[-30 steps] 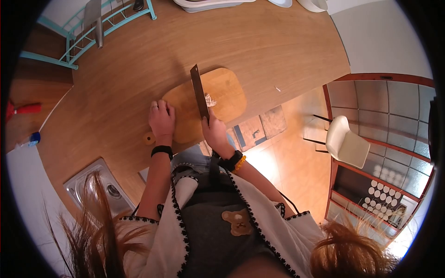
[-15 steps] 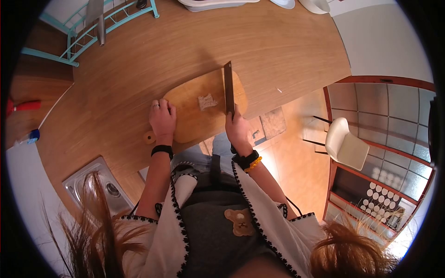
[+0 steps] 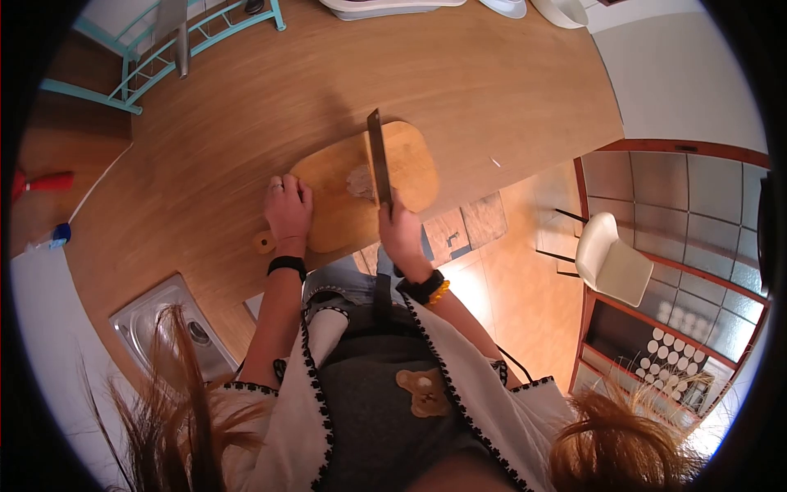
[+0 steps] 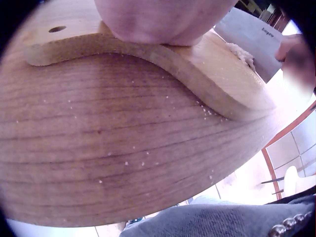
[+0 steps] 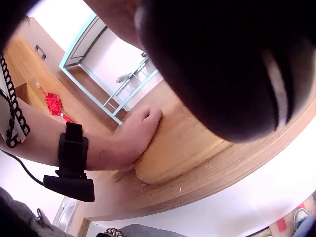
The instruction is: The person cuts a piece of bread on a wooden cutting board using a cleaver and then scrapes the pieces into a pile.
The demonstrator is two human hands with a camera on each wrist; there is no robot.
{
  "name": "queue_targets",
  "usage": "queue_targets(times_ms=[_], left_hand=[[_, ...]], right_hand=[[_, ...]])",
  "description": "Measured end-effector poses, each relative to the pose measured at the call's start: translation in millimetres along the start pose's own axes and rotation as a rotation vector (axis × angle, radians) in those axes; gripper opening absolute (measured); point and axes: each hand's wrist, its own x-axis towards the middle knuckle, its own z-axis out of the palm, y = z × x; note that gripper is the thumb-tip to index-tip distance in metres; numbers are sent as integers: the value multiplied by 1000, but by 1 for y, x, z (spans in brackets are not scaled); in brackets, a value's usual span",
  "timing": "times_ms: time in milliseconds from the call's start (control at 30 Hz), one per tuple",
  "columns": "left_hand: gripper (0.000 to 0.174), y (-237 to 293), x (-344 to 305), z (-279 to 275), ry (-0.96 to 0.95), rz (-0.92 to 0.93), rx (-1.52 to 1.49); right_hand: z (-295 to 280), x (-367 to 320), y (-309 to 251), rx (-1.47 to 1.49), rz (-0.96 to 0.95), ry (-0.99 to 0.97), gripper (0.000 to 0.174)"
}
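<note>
Standing left of the cleaver [image 3: 378,156], a rack [image 3: 92,97] seemingly holds another blade [image 3: 170,23].

One wood-grained worktop [image 3: 508,90], inset with a steel sink [image 3: 152,320]. One turquoise rack [image 3: 90,97], which stood beyond. One cream chair [image 3: 611,262], dark-legged, which stood before red-brown-framed glass panels [image 3: 657,175]. Glossy floor [image 3: 525,254], which reflected bright light.

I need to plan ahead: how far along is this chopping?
Looks done: the pale food is in a flattened, lumpy patch. In hand: the right hand grips the cleaver beside it; the left hand rests on the cutting board. Probably left: finer chopping of those uneven lumps.
</note>
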Motion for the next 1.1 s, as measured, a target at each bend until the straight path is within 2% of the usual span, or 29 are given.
queue_targets(times_ms=[67,133,167,233,267,333,433,767,900,1000,1067,1100], left_hand=[[15,1,0,-1,15,-6,0],[15,2,-2,0,29,-6,-3],[15,1,-2,1,14,-9,1],[15,2,0,0,6,-8,5],[15,2,0,-2,-34,-21,16],[15,3,1,-5,-64,-32,33],[15,3,0,-4,-45,-29,26],[15,3,-2,0,-47,-37,21],[15,4,-1,-3,-76,-50,18],[15,3,-1,-2,-65,-32,29],[16,3,-1,-3,-61,-35,11],[16,4,-2,-2,-57,-41,-7]], right_hand=[[-19,10,4,-73,34,-16,31],[-48,31,9,-108,-113,-64,31],[-58,46,16,-110,-116,-65,31],[-74,77,27,-311,-334,-224,29],[-78,91,30,-309,-339,-217,29],[-81,115,31,-515,-479,-359,33],[-75,137,31,-583,-565,-353,36],[-80,132,50,-744,-813,-423,38],[-83,130,49,-701,-851,-408,36],[-86,124,43,-539,-833,-368,32],[-86,107,28,-308,-634,-182,24],[-86,95,17,-272,-508,-153,22]])
